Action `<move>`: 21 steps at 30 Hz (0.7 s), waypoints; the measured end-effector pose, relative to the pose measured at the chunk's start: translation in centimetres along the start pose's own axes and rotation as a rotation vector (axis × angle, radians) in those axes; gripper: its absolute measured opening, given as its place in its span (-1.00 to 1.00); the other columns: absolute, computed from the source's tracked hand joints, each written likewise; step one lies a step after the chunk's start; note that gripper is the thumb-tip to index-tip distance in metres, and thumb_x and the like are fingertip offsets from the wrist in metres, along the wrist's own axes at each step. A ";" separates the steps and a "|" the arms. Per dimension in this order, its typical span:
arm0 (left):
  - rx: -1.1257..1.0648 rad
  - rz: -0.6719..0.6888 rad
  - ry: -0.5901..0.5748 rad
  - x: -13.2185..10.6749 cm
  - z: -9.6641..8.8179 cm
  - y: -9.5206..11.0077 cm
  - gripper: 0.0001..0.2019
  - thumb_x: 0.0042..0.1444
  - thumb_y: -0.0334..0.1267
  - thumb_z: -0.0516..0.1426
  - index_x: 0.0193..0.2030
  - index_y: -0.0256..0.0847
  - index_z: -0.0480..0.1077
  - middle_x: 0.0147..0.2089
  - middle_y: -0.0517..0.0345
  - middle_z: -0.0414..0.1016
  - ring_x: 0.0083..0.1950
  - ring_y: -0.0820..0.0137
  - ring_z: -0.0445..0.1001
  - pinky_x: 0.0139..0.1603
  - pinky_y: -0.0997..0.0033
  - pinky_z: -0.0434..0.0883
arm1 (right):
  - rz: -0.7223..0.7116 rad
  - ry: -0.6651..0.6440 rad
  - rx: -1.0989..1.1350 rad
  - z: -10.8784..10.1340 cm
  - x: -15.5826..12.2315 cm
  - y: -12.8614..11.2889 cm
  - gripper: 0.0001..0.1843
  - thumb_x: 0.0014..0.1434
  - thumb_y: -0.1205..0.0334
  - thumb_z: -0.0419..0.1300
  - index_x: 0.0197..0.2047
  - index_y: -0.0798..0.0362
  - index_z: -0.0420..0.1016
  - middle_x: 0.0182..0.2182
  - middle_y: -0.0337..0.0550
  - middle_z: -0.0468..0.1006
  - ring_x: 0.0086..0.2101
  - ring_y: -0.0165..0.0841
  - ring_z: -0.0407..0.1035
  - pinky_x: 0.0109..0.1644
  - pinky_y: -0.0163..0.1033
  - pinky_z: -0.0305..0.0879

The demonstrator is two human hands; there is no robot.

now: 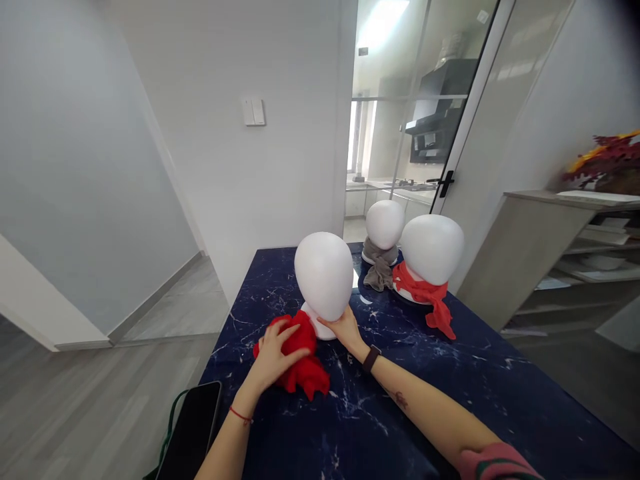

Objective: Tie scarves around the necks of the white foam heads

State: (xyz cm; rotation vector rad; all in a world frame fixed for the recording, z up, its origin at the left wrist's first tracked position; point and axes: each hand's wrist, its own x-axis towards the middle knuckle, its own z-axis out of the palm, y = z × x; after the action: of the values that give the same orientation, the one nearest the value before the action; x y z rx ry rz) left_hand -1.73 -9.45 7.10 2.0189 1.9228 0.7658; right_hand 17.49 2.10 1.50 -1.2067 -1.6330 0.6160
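Red scarf (296, 360) lies bunched on the dark marble desk (450, 393) near its left edge, touching the foam mannequin head's (324, 275) base; left hand (273, 355) presses it with fingers spread, right hand (345, 328) cups the head's neck

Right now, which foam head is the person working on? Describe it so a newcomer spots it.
On the dark blue marble table, three white foam heads stand. It is the nearest foam head, with the right hand at its base and the left hand on a loose red scarf beside it. Unlike the other two, its neck is bare.
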 end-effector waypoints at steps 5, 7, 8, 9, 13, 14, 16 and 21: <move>-0.219 0.012 0.201 0.9 0.2 2.0 -0.43 0.04 0.03 0.12 0.18 -0.12 0.23 0.27 0.02 0.15 0.30 0.22 0.10 0.30 0.16 0.08 | -0.042 0.129 -0.047 -0.8 -0.4 -1.5 -0.30 -0.15 -0.01 0.31 0.03 0.09 0.24 -0.04 0.11 0.39 -0.02 -0.05 0.27 0.03 0.02 0.20; -0.320 0.063 0.125 1.5 1.0 3.6 -0.25 -0.06 0.01 0.21 0.27 -0.14 0.08 0.31 -0.02 0.10 0.32 0.19 0.06 0.30 0.11 0.06 | -0.075 0.186 -0.084 -1.0 -0.7 -2.4 -0.28 -0.12 -0.02 0.28 0.07 0.10 0.21 -0.02 0.13 0.36 0.00 -0.03 0.23 0.05 0.07 0.16; -0.380 0.088 0.114 1.8 1.5 4.4 -0.19 -0.11 0.00 0.25 0.27 -0.15 0.06 0.31 -0.05 0.10 0.32 0.17 0.06 0.30 0.09 0.07 | -0.096 0.215 -0.105 -1.0 -0.8 -2.9 -0.26 -0.11 -0.04 0.26 0.10 0.10 0.19 0.01 0.13 0.34 0.02 -0.03 0.21 0.07 0.11 0.14; -0.451 0.112 0.125 2.1 2.1 5.2 -0.17 -0.15 -0.02 0.27 0.26 -0.17 0.08 0.30 -0.08 0.13 0.30 0.16 0.10 0.28 0.08 0.09 | -0.127 0.237 -0.128 -1.0 -1.0 -3.4 -0.24 -0.09 -0.05 0.23 0.13 0.11 0.15 0.04 0.13 0.32 0.05 -0.02 0.19 0.08 0.14 0.11; -0.754 0.086 0.262 3.7 3.4 7.3 -0.32 -0.21 -0.08 0.31 0.08 -0.30 0.30 0.11 -0.15 0.38 0.14 0.15 0.33 0.19 0.10 0.23 | -0.285 0.224 -0.216 -1.1 -1.8 -5.4 -0.21 0.04 0.04 0.13 0.27 0.11 -0.06 0.19 0.13 0.15 0.19 -0.07 0.02 0.17 0.17 0.00; -0.810 0.052 0.308 4.0 3.5 7.4 -0.38 -0.21 -0.10 0.31 0.03 -0.31 0.34 0.07 -0.15 0.42 0.11 0.16 0.36 0.18 0.10 0.25 | -0.315 0.196 -0.222 -1.1 -2.0 -6.0 -0.21 0.06 0.09 0.11 0.29 0.11 -0.11 0.21 0.13 0.12 0.21 -0.10 -0.01 0.19 0.14 -0.01; -0.880 -0.027 0.425 4.5 3.3 7.3 -0.47 -0.17 -0.13 0.29 -0.03 -0.31 0.39 0.02 -0.12 0.47 0.07 0.18 0.40 0.17 0.10 0.27 | -0.362 0.128 -0.201 -1.1 -2.2 -7.1 -0.18 0.07 0.16 0.11 0.32 0.10 -0.17 0.24 0.10 0.08 0.23 -0.13 -0.04 0.22 0.10 -0.02; -0.818 -0.159 0.726 5.1 1.4 4.8 -0.51 -0.18 -0.13 0.29 -0.08 -0.30 0.43 0.00 -0.10 0.48 0.05 0.17 0.41 0.15 0.04 0.29 | -0.388 -0.122 -0.046 0.4 -1.7 -8.7 -0.07 0.02 0.18 0.18 0.35 0.09 -0.24 0.28 0.06 -0.01 0.26 -0.18 -0.11 0.29 0.02 -0.06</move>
State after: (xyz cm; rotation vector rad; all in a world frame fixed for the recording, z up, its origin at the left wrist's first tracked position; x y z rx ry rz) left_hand 3.03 -4.73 9.48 1.1396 1.5789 2.0185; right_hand 13.58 -2.69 7.80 -0.8610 -1.9290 0.4132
